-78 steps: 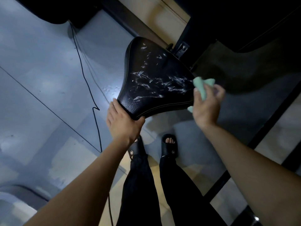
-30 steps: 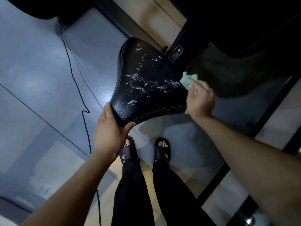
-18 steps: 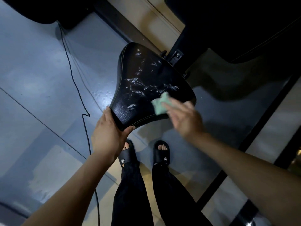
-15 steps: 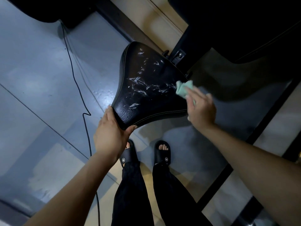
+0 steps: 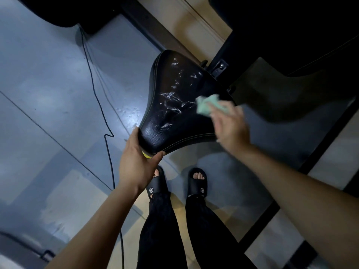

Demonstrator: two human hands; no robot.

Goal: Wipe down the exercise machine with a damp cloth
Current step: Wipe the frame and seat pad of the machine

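On the right-hand side of the black padded seat (image 5: 174, 113), near its right edge, a crumpled pale-green cloth (image 5: 207, 104) is pressed against the vinyl. The cloth is pinched in the fingers of the right hand (image 5: 230, 127), which is closed around it; hand and cloth are blurred, so the exact finger placement cannot be told. White scuffs and cracked patches are scattered over the middle of the seat top, from the narrow far end toward the wide near edge.

The near-left corner of the seat is clasped by the left hand (image 5: 138, 162), with the thumb under the near edge and the fingers laid along the left edge; a small yellow part shows just beneath that corner. The seat is carried on a dark frame (image 5: 219, 65) at its far right side.

For the stroke to be done well, the seat is probably best kept braced at that corner, so that pressure from the cloth is not lost to wobble. Overlapping passes from the right edge across to the left edge would likely cover the top evenly. Lighter pressure seems wise over the cracked patches, where the surface could be lifted or snagged. The stitched seam (image 5: 184, 139) along the near edge and the side walls appear not yet reached and would need the cloth folded to a clean face.

A thin black cable (image 5: 101, 105) lies on the grey floor (image 5: 48, 84) well to the left of the seat.
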